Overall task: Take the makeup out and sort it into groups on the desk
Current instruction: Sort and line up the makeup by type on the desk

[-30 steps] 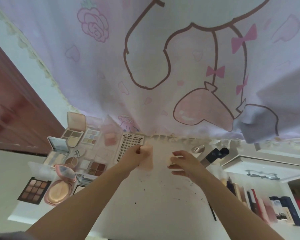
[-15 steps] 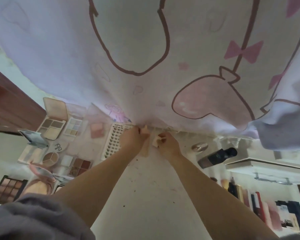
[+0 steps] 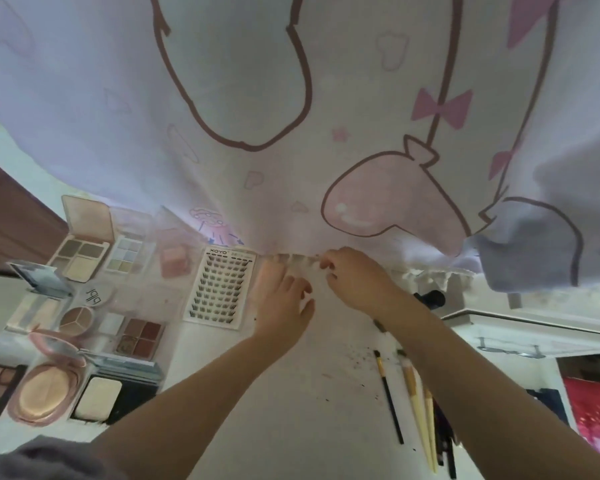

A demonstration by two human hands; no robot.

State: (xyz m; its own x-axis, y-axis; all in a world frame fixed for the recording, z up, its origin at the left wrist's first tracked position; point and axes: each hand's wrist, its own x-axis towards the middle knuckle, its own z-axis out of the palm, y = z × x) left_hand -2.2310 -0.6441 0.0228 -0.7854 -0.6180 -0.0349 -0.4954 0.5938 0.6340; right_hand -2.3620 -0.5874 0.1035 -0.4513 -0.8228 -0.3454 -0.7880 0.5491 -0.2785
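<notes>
Compare with one second ago. Then: left grip and right grip held over the middle of the surface, with a pink puff in the left and a small pale piece in the right. Now: both advanced to the far edge, at the hem of the curtain. Read as delivery of the puff to a place next to the lash tray, extending the row begun by the palettes. Placement judged nearly done; release not yet made.

Left grip: fingers fairly straight, laid over the puff, pressing rather than clasping.

Puff: flat on the surface, under the left fingertips, touching or just beside the right edge of the lash tray; cannot tell which.

Right grip: fingers curled, tips pinched together at the hem. Pinched item: apparently the pale piece, too small and too close in colour to the fringe to identify.

Other groups: palettes left of the lash tray; brushes by the right forearm, well apart from the puff. Dark bottle behind the right wrist, partly hidden.

Next, as a judgement: lift the left grip straight up to avoid dragging the puff; keep the hem clear of it.
</notes>
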